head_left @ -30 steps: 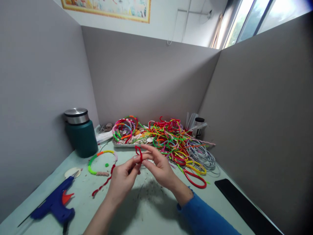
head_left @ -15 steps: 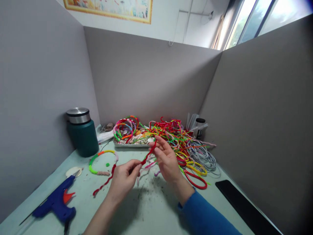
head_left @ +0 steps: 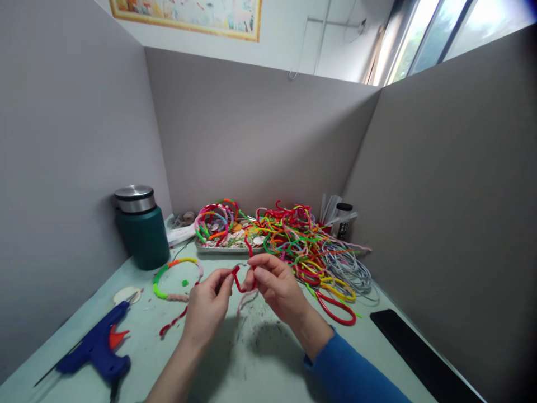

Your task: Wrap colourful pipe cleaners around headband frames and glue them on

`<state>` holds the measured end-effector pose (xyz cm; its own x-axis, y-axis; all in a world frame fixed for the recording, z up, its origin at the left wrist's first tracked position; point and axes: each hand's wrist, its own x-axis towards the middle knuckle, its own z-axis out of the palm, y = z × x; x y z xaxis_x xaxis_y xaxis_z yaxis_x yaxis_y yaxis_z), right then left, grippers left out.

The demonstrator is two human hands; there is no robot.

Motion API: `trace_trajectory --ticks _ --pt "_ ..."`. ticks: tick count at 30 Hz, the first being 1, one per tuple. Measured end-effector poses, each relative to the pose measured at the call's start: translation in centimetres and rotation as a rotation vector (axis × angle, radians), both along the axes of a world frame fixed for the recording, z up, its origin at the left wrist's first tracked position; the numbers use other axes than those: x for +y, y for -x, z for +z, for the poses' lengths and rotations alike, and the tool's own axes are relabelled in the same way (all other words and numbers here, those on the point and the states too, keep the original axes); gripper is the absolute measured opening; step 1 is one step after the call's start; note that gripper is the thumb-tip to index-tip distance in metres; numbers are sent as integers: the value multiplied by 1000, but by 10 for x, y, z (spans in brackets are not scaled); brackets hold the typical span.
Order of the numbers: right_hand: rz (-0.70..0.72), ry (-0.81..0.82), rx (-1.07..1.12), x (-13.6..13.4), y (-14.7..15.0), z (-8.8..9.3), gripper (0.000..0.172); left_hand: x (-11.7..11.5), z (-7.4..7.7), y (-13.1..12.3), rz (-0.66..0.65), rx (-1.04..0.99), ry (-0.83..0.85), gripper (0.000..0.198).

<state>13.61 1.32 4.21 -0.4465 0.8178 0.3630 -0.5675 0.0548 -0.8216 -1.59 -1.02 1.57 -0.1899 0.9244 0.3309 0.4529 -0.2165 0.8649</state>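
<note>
A red pipe cleaner [head_left: 240, 286] bends in a U between my two hands above the table. My left hand [head_left: 208, 305] pinches one end between thumb and forefinger. Further along, my right hand [head_left: 280, 288] grips it, and a free red end sticks up past the fingertips. Behind my left hand lies a ring of coloured pipe cleaners [head_left: 160, 275] in green, yellow, orange and pink, with a twisted red length [head_left: 173, 322] trailing toward me. A pale pink strand [head_left: 245, 300] lies on the table beneath my hands.
At the back stands a metal tray [head_left: 230, 250] with coloured rings and buttons; a tangled pipe cleaner heap [head_left: 293, 235] lies beside it. A blue glue gun [head_left: 94, 350] and a teal bottle [head_left: 145, 235] are at left. A black strip [head_left: 413, 350] lies at right.
My right hand has come down and a little left, nearer my left hand. The red pipe cleaner, stretched nearly straight before, is now bent in a U.
</note>
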Motion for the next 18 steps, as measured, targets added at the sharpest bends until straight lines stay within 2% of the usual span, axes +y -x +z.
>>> trace_trajectory --ticks 11,18 --pt "-95 -96 -177 11 -1 -19 17 1 1 -1 -69 -347 39 39" --pt "-172 -129 -224 11 -1 -14 17 5 -2 0 -36 -283 43 39"
